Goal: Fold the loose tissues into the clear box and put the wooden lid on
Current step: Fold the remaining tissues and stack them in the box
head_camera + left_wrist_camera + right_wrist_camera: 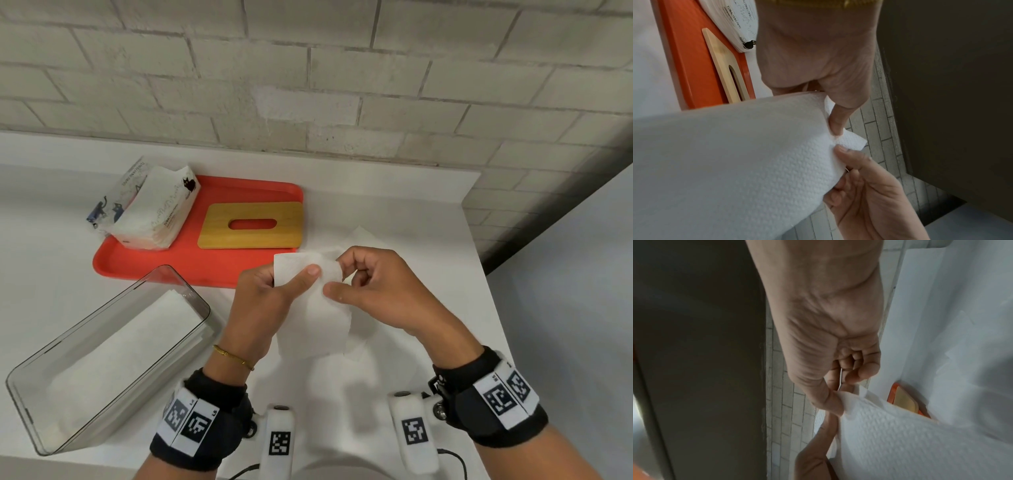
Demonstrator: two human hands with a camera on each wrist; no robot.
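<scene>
A white embossed tissue (pixel 315 322) hangs in the air over the white table, held by both hands. My left hand (pixel 301 278) pinches its upper edge, thumb on the near face. My right hand (pixel 337 278) pinches the same edge just to the right. The left wrist view has the left thumb (pixel 836 123) and the right hand (pixel 869 194) meeting on a corner of the tissue (pixel 735 162). In the right wrist view, the right thumb (pixel 830 399) presses on the tissue (pixel 900 443). The clear box (pixel 191 291), at the left, holds folded tissues. The wooden lid (pixel 251 224) lies flat on the red tray (pixel 171 263).
An opened tissue pack (pixel 147 205) with cat prints sits on the tray's left end. Another loose tissue (pixel 359 236) lies on the table beyond my hands. A brick wall backs the table; the table's right edge (pixel 493 291) is near my right hand.
</scene>
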